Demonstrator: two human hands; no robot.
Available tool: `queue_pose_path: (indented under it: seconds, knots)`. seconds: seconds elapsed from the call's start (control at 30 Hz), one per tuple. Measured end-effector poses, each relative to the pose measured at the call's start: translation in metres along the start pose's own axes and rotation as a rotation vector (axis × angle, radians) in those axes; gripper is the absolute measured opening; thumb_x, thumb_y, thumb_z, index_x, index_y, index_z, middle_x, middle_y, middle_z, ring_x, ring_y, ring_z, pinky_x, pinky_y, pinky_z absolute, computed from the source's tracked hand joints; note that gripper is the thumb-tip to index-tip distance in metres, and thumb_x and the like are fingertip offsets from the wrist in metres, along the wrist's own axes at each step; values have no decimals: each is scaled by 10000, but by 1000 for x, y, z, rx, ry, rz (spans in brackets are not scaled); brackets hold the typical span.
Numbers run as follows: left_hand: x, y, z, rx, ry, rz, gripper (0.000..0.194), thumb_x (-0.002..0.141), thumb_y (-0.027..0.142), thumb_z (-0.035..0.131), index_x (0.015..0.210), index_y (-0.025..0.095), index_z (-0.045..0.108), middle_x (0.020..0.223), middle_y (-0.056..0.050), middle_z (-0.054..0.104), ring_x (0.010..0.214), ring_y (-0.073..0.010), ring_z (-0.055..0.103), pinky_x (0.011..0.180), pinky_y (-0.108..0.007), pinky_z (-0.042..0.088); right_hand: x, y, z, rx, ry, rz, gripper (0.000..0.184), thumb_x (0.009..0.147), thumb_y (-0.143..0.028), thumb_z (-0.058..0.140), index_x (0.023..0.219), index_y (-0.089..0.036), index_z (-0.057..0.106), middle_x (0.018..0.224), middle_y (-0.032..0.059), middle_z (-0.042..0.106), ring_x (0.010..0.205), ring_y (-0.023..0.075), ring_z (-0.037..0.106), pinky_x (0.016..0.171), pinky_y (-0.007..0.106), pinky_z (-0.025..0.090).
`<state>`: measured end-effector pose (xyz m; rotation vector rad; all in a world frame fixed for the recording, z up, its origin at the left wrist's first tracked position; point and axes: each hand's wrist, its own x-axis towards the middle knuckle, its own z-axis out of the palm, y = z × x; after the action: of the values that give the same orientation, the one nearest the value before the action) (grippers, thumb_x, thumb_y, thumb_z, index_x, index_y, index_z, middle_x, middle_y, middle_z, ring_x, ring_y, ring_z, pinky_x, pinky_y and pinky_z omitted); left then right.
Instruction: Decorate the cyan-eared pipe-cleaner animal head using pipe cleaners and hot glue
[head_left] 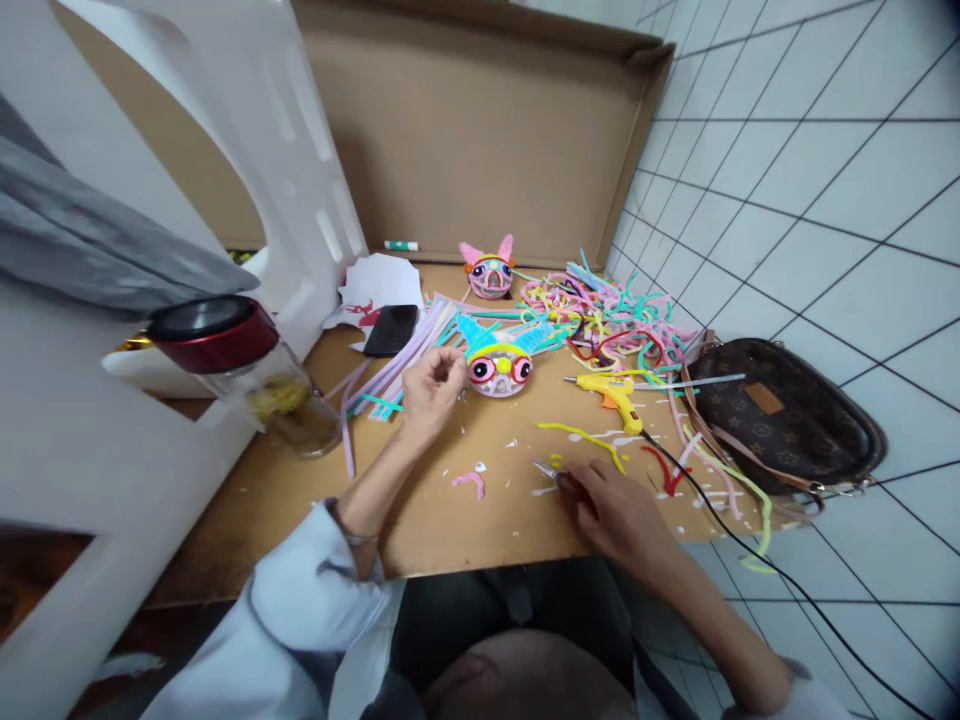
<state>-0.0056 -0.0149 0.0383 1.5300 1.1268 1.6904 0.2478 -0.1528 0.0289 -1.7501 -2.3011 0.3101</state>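
My left hand (433, 395) is closed in a pinch beside a small blue-eared animal head (500, 378) with red-rimmed eyes and a yellow band. Whatever its fingertips hold, if anything, is too small to make out. Low over the table, my right hand (619, 510) is closed around the handles of small scissors (547, 470), whose blades point left. Between the hands lies a curved pink pipe cleaner piece (470, 484). A yellow pipe cleaner (581, 437) stretches just beyond the scissors. Farther back sits a similar pink-eared head (490, 275).
A yellow glue gun (611, 397) lies right of centre, its black cord (720, 520) running off the front right. Tangled pipe cleaners (615, 315) fill the back right near a brown bag (784, 410). At left are a glass bottle (289, 400), a phone (391, 330) and straight pipe cleaners (397, 365).
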Motion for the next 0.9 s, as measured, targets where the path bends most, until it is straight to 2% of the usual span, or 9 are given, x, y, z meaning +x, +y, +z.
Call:
queue_pose_path:
  seconds: [0.13, 0.23, 0.33, 0.43, 0.53, 0.67, 0.9]
  knots:
    - [-7, 14, 2, -162, -138, -131, 394, 755, 536, 753, 715, 167, 619, 536, 26, 569, 483, -81, 475, 512, -209, 385, 8, -1, -6, 625, 173, -32, 431, 829, -245, 607, 1253, -210, 681, 894, 27, 710, 742, 160, 661, 736, 310, 586]
    - [-13, 20, 5, -223, -263, -204, 446, 743, 580, 777, 706, 159, 634, 530, 25, 556, 472, -74, 452, 494, -208, 348, 20, -9, -4, 882, 206, 40, 417, 777, -337, 691, 1168, -200, 731, 804, -3, 672, 690, 146, 650, 688, 294, 591]
    - [-17, 22, 9, -248, -340, -244, 455, 725, 586, 789, 710, 153, 651, 584, 21, 579, 489, -65, 442, 499, -206, 334, 32, -22, 3, 835, 249, 83, 400, 738, -357, 733, 1103, -195, 752, 859, 19, 702, 774, 172, 666, 746, 318, 592]
    - [-18, 21, 10, -251, -392, -262, 446, 705, 575, 799, 715, 153, 655, 657, 10, 626, 506, -59, 445, 510, -208, 342, 41, -34, 10, 696, 298, 59, 360, 792, -336, 680, 1124, -209, 737, 951, 42, 741, 854, 189, 678, 830, 338, 574]
    - [-18, 23, 9, -252, -442, -271, 440, 704, 572, 794, 716, 155, 653, 660, 15, 623, 507, -56, 441, 512, -208, 338, 47, -42, 14, 612, 312, 21, 338, 847, -334, 630, 1153, -215, 711, 998, 54, 748, 871, 191, 679, 841, 329, 558]
    - [-19, 25, 9, -272, -491, -312, 467, 697, 598, 796, 730, 155, 651, 643, 18, 617, 503, -57, 451, 497, -200, 325, 54, -46, 16, 572, 335, 38, 358, 882, -367, 612, 1188, -194, 679, 1032, 76, 746, 893, 209, 684, 846, 346, 549]
    - [-21, 22, 11, -310, -545, -377, 482, 664, 601, 821, 705, 151, 655, 617, 13, 618, 503, -65, 499, 496, -201, 357, 65, -47, 21, 576, 377, 9, 358, 881, -339, 618, 1208, -214, 691, 1168, 94, 760, 1041, 240, 710, 960, 387, 546]
